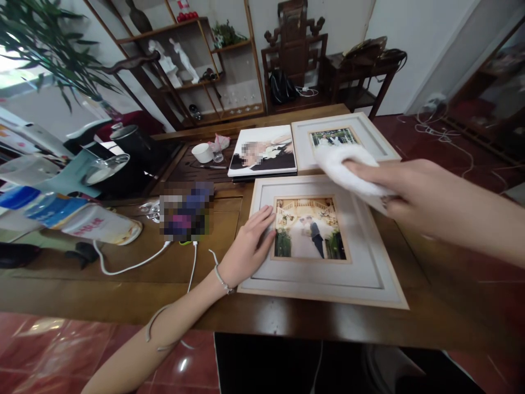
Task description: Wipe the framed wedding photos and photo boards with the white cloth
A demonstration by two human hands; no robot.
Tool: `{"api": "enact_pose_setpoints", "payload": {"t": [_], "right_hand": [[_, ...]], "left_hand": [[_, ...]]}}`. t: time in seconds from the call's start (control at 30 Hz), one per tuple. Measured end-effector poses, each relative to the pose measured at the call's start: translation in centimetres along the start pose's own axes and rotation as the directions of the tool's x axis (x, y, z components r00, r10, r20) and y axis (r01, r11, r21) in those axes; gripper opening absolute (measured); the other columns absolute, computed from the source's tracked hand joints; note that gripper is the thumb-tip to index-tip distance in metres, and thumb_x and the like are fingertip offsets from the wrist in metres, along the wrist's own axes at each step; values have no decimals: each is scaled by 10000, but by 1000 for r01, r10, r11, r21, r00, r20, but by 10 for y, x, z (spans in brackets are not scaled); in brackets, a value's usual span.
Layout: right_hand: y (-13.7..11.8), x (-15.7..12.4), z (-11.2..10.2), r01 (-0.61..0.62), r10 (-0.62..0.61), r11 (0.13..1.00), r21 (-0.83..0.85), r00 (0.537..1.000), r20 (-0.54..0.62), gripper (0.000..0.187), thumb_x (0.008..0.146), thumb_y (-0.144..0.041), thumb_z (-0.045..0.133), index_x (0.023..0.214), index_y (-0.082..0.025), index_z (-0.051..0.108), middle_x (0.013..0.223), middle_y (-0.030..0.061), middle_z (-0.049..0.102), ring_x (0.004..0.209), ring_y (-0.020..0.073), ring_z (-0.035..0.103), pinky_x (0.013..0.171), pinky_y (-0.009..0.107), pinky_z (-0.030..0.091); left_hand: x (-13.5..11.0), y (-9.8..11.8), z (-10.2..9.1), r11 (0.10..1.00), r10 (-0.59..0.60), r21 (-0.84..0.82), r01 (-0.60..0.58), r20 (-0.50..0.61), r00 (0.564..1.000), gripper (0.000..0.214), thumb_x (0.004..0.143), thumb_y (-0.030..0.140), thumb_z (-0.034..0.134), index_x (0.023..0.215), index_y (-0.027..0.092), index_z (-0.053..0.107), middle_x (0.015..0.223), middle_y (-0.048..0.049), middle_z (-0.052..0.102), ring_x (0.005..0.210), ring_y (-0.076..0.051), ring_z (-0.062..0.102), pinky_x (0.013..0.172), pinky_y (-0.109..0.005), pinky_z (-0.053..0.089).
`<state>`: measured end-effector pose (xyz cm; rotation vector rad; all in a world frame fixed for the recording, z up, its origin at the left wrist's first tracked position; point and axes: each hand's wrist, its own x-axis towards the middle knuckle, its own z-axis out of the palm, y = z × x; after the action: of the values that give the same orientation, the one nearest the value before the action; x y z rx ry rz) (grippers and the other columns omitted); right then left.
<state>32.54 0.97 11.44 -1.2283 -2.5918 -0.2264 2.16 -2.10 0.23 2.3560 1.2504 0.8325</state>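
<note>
A large white picture frame (pixel 361 273) with a wedding photo lies flat on the wooden table (pixel 123 295) in front of me. My left hand (pixel 248 249) rests flat on the frame's left border, fingers stretched out. My right hand (pixel 394 183) grips a white cloth (pixel 340 164) and holds it over the frame's top right corner. A second white frame (pixel 381 143) lies just behind, partly covered by the cloth. An unframed photo print (pixel 264 153) lies to its left.
A white cup (pixel 202 152) and a small glass stand near the print. White cables (pixel 135 262) run across the table's left side beside a lying tin (pixel 98 221). A kettle, shelves and a carved chair stand farther back.
</note>
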Motion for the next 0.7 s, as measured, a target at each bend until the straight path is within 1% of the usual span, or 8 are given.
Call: {"api": "enact_pose_setpoints", "payload": {"t": [0.1,0.13,0.2,0.3,0.4,0.5,0.6,0.7], "right_hand": [[-14,37,21,70,-73,993,-94,997,-33,793,672,73,379,1427,-163,433,1474,162,445,1395,396,313,994,721,344],[-20,47,30,126,-128,985,-116,992,-7,786,688,90,378,1426,-174,428,1531,152,362,1426,405,230,1006,766,270],[-34,66,50,210,-202,970,-120,976,79,734,742,81,417,1415,-210,443,1569,124,292,1444,395,172,1047,757,205],[-51,80,74,278,-245,956,-99,934,260,594,839,5,475,1382,-237,489,1532,123,369,1429,367,246,1080,700,221],[-54,78,83,288,-239,952,-104,911,336,513,880,-33,475,1350,-231,525,1504,131,413,1420,344,284,1082,668,249],[-41,63,76,277,-220,954,-116,909,354,528,862,0,446,1325,-234,546,1475,121,459,1413,333,307,1057,683,266],[-16,40,63,238,-171,961,-139,909,379,623,796,72,387,1298,-250,566,1452,109,489,1378,328,370,1005,691,317],[6,15,54,181,-100,964,-196,927,362,727,695,120,356,1278,-250,584,1421,107,522,1328,328,435,940,630,396]], "left_hand": [[1,-1,0,1000,-5,-2,5,-9,1000,395,967,207,483,1351,132,536,1449,-163,505,1394,-258,424,1154,-531,356],[1,-1,0,1000,-10,-2,10,-10,1000,395,967,205,483,1350,127,536,1446,-165,508,1393,-257,426,1156,-528,356],[1,-2,0,1000,-15,1,15,-14,1000,388,965,204,487,1339,119,546,1435,-168,519,1383,-258,441,1153,-526,362],[2,-3,0,1000,-8,9,8,-25,1000,365,960,201,495,1307,119,570,1381,-165,574,1337,-260,499,1128,-517,405],[2,-3,0,1000,-3,15,4,-43,999,349,956,197,500,1289,131,584,1347,-160,603,1305,-253,534,1112,-502,431],[2,-3,0,1000,-7,5,7,-41,999,365,957,197,496,1310,141,571,1392,-157,566,1344,-251,493,1135,-513,398],[2,-3,-1,1000,-12,-11,11,-27,1000,383,959,201,490,1327,121,558,1420,-166,535,1366,-248,465,1151,-515,371],[2,-3,-1,1000,-21,-14,20,-36,999,389,956,206,495,1323,95,559,1417,-181,534,1366,-248,465,1155,-507,367]]}}
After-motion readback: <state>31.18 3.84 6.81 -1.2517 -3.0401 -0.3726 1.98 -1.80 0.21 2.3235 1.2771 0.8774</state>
